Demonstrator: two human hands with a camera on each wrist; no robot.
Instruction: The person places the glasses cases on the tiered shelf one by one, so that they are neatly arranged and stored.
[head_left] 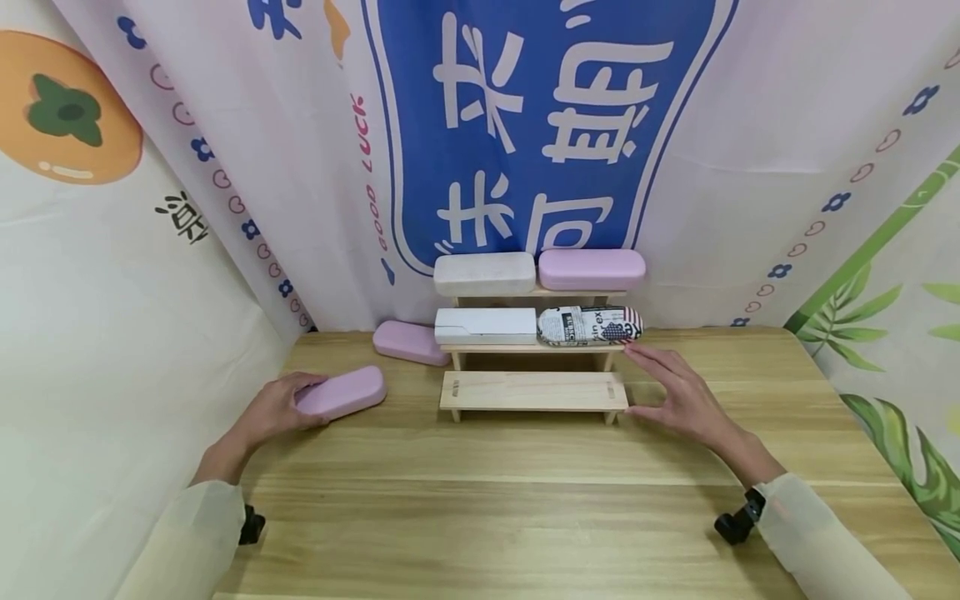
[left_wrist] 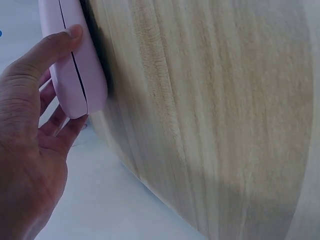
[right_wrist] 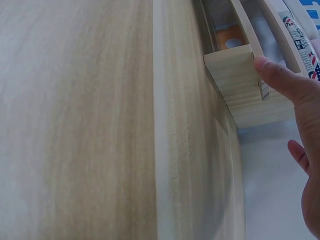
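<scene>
My left hand [head_left: 272, 410] grips a pink-purple glasses case [head_left: 347, 394] by its left end, over the left part of the table. In the left wrist view the thumb lies across the seam of that case [left_wrist: 82, 82], with fingers behind it. My right hand [head_left: 686, 396] is at the right end of a three-step wooden rack [head_left: 534, 390]. Its thumb touches the lowest step in the right wrist view, and its straight fingers reach the middle step's end. That middle step bears a white case [head_left: 486, 326] and a newspaper-print case [head_left: 590, 325].
On the top step stand a grey-white case [head_left: 484, 274] and a pink case [head_left: 592, 269]. Another pink-purple case [head_left: 409, 342] lies on the table [head_left: 480, 517] just left of the rack. A printed curtain [head_left: 712, 167] hangs right behind.
</scene>
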